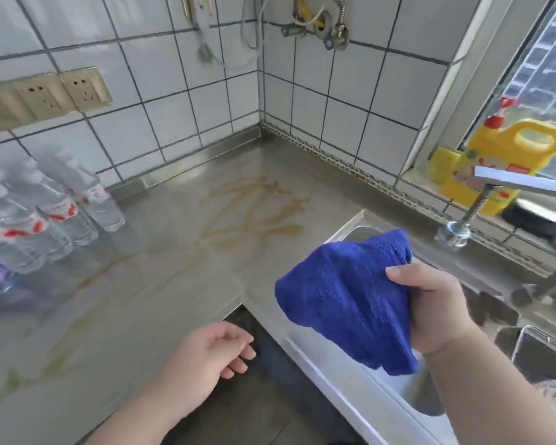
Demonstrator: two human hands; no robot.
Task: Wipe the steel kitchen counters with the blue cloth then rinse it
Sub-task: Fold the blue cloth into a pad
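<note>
Two hands in my head view, both forward of the steel counter [161, 252] corner. Right hand [437, 306] grasps the blue cloth [344, 300]: thumb laid over its upper edge, fingers curled behind, cloth bunched and hanging in folds. I log the cloth in the air, clear of the counter surface, over the left rim of the sink [360, 224]. Left hand [206, 358] is released, fingers loosely curled, holding nothing; it hovers off the counter's inner front edge, above the dark floor, and I cannot tell whether it touches the edge. Counter surface carries yellowish streaks [257, 210] near the back corner, left of the sink; fainter smears run along the left arm of the counter. Cluster of clear water bottles [55, 213] with red-and-white labels stands on the counter at far left, against the tiled wall; blurred. Faucet [463, 216] rises behind the sink, spout extending right. On the window sill beyond the sink: yellow detergent jug [507, 162] with a yellow sponge [443, 162] just beside it on the left.
</note>
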